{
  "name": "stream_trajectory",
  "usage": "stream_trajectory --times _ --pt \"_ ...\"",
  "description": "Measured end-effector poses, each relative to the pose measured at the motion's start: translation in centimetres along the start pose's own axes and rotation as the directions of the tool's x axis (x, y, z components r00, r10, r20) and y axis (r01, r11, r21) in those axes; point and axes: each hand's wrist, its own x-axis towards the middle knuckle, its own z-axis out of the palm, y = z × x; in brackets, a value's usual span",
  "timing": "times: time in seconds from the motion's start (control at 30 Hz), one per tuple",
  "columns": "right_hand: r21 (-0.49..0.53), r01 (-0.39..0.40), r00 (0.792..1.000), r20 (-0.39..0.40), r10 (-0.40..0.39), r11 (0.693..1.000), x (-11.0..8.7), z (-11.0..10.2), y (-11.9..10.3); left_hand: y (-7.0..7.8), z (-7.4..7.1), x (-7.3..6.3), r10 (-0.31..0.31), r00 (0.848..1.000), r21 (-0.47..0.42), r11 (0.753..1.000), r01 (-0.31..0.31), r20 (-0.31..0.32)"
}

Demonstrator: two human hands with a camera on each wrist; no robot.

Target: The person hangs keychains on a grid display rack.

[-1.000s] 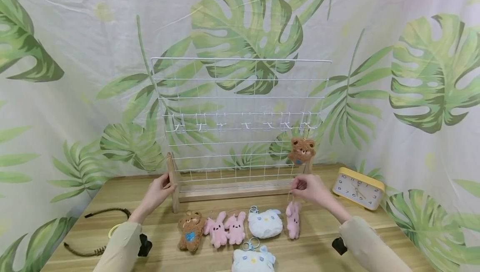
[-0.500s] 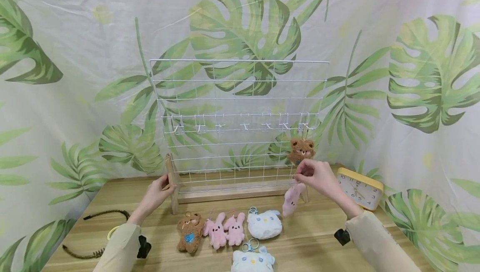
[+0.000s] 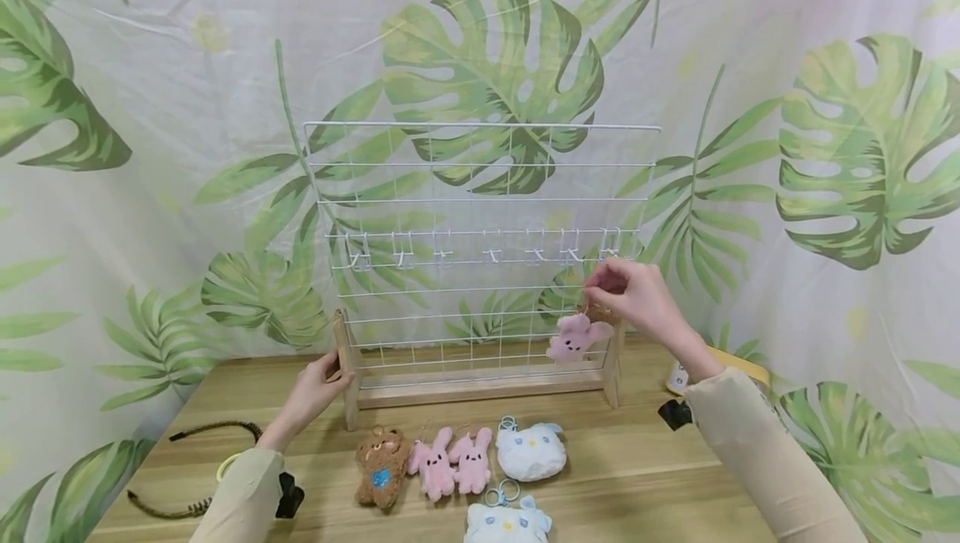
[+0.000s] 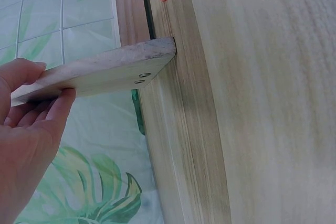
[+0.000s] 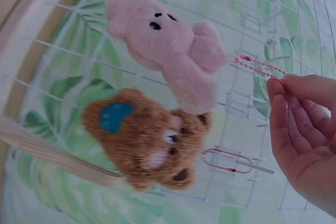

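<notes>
My right hand (image 3: 633,297) pinches the pink bead chain (image 5: 260,69) of a plush bunny keychain (image 3: 576,338), which dangles in front of the white wire grid rack (image 3: 480,201). Beside it in the right wrist view, a brown bear keychain (image 5: 144,135) hangs by its own chain from a metal hook (image 5: 254,167); in the head view my hand covers most of that bear. At the rack's left end my left hand (image 3: 315,389) grips the wooden side post (image 4: 105,66), thumb on one face and fingers on the other.
A row of hooks (image 3: 491,256) crosses the grid. On the table lie a brown bear (image 3: 381,468), two pink bunnies (image 3: 453,464) and two white plush heads (image 3: 531,451). A headband (image 3: 168,514) lies at left; a yellow clock (image 3: 738,368) stands partly behind the right arm.
My right hand has risen from near the tabletop to just below the hook row, lifting the pink bunny off the table. My left hand stays on the post.
</notes>
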Motion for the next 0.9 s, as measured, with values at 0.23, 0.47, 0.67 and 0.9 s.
stream_trajectory --times 0.23,0.47,0.67,0.9 --pt "-0.046 0.051 0.995 -0.079 -0.055 0.998 2.3 -1.0 -0.6 0.2 0.1 -0.1 0.004 1.000 -0.011 1.000 -0.004 0.006" --pt "-0.069 0.061 0.994 -0.087 -0.067 0.996 4.1 -1.3 -0.4 0.2 0.1 -0.1 0.007 1.000 0.006 1.000 -0.007 -0.014" --pt "-0.098 0.006 1.000 -0.028 -0.009 0.995 5.1 -1.2 0.0 0.4 0.0 -0.2 0.005 1.000 0.005 1.000 -0.004 -0.015" --pt "-0.107 -0.026 0.999 0.031 0.030 0.994 5.7 -1.0 0.2 0.1 0.0 -0.1 0.009 1.000 0.003 1.000 -0.009 -0.019"
